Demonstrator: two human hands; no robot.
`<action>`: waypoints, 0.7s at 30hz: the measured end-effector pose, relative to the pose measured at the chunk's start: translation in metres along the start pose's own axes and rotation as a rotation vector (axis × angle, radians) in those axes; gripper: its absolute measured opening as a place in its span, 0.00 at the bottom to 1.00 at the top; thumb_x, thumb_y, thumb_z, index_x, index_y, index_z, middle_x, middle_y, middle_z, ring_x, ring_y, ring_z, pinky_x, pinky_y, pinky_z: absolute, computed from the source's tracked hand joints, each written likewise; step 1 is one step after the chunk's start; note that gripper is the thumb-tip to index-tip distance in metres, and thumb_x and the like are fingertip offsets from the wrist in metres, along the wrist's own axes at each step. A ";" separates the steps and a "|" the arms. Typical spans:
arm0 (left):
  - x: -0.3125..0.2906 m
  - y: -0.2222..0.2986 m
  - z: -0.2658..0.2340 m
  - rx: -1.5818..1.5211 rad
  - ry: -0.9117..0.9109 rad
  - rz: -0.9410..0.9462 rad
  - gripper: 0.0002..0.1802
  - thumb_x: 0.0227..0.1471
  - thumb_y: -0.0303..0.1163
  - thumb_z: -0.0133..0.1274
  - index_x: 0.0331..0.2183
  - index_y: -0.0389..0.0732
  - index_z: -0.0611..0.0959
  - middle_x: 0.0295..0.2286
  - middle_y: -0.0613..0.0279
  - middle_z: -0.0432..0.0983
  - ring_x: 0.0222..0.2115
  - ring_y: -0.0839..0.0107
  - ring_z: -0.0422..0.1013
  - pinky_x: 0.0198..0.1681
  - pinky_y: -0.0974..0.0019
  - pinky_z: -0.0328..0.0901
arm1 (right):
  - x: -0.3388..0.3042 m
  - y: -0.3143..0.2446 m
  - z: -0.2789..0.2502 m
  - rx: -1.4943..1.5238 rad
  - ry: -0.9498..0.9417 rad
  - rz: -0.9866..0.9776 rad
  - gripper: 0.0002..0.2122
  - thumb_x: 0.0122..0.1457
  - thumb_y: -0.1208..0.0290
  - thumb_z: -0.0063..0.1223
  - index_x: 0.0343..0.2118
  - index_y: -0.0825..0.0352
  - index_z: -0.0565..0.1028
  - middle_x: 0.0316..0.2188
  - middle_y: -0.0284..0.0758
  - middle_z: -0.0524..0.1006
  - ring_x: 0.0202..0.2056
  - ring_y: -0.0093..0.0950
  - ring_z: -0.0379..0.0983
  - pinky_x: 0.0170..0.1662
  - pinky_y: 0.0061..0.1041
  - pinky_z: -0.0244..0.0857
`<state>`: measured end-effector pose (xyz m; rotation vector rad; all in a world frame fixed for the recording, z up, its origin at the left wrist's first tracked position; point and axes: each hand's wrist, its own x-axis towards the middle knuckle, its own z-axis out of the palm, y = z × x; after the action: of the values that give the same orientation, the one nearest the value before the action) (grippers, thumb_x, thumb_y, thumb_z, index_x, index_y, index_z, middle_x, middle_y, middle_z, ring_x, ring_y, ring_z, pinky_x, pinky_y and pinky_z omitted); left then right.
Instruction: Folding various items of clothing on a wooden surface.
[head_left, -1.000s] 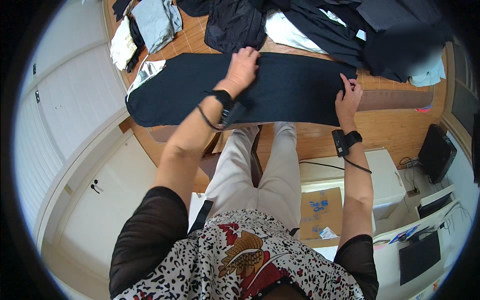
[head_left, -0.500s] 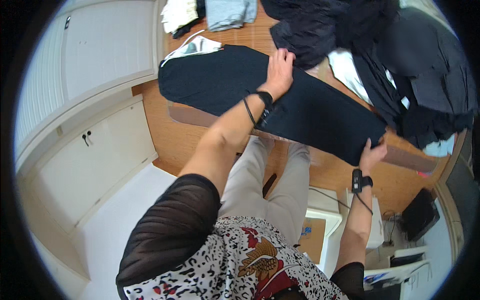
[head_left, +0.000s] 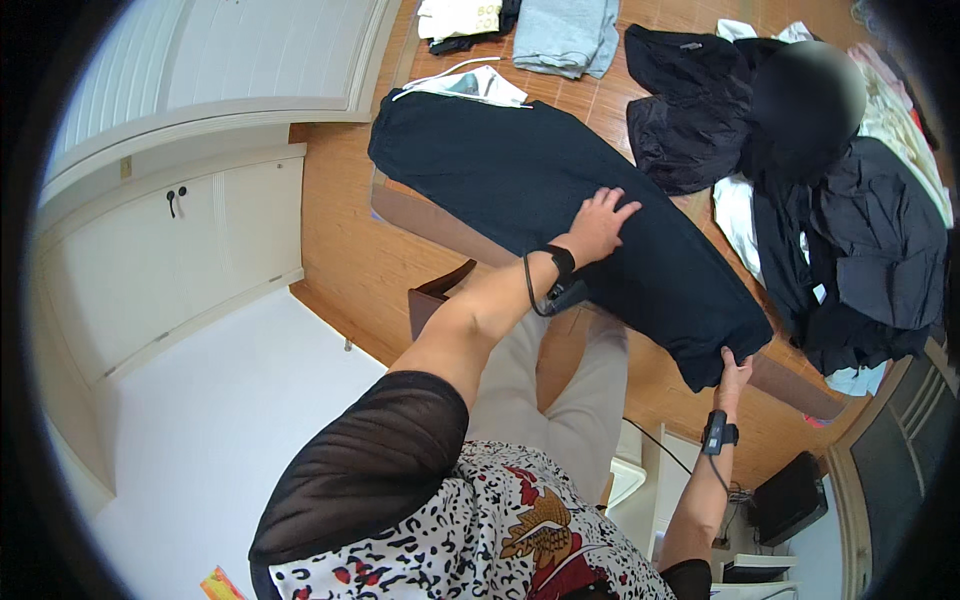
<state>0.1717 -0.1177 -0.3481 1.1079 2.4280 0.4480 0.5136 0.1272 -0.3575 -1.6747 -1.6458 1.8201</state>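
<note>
A pair of black trousers (head_left: 520, 165), folded lengthwise, stretches slantwise across the wooden surface (head_left: 590, 100), from upper left to lower right. My left hand (head_left: 600, 225) rests on the middle of the cloth with fingers spread. At the lower right end, my right hand (head_left: 737, 375) pinches the hem, thumb on top and the other fingers partly hidden under the cloth. The trousers' near edge overhangs the surface's edge there. Touching their far left edge is a white cloth piece (head_left: 480, 85) with a cord.
Folded grey cloth (head_left: 567, 35) and a cream folded garment (head_left: 458, 18) lie along the far side. Rumpled black clothes (head_left: 690, 130) and a dark jacket (head_left: 880, 240) are heaped at right. A white cabinet (head_left: 215, 240) stands at left. A dark stool (head_left: 432, 300) is below the surface.
My left hand has slid nearer along the cloth, its fingers spreading. My right hand has pulled the hem end nearer, and that end now bunches. The view has shifted too.
</note>
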 end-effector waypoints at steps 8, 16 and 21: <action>-0.034 0.057 -0.062 -1.254 -0.486 -0.320 0.58 0.45 0.56 0.64 0.61 0.26 0.56 0.53 0.37 0.66 0.51 0.52 0.68 0.53 0.57 0.64 | -0.080 -0.099 0.152 -0.267 -0.243 -0.327 0.15 0.53 0.72 0.60 0.41 0.74 0.74 0.37 0.39 0.78 0.38 0.29 0.74 0.43 0.30 0.68; -0.087 -0.079 -0.149 -0.734 0.167 -0.510 0.29 0.44 0.41 0.59 0.43 0.27 0.78 0.36 0.37 0.78 0.39 0.55 0.76 0.41 0.57 0.70 | -0.180 -0.152 0.368 -0.018 -0.903 -0.271 0.23 0.55 0.79 0.55 0.55 0.72 0.65 0.36 0.37 0.76 0.38 0.26 0.76 0.43 0.24 0.69; -0.117 -0.226 -0.209 -0.646 0.069 -0.333 0.18 0.54 0.36 0.56 0.40 0.29 0.79 0.34 0.46 0.80 0.36 0.58 0.75 0.42 0.59 0.68 | -0.191 -0.130 0.419 -0.093 -0.838 -0.163 0.17 0.58 0.84 0.46 0.51 0.72 0.71 0.36 0.36 0.78 0.35 0.23 0.77 0.42 0.21 0.72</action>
<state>-0.0087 -0.3732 -0.2435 0.4120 2.2010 1.0650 0.1874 -0.2045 -0.2451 -0.7605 -2.0782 2.5674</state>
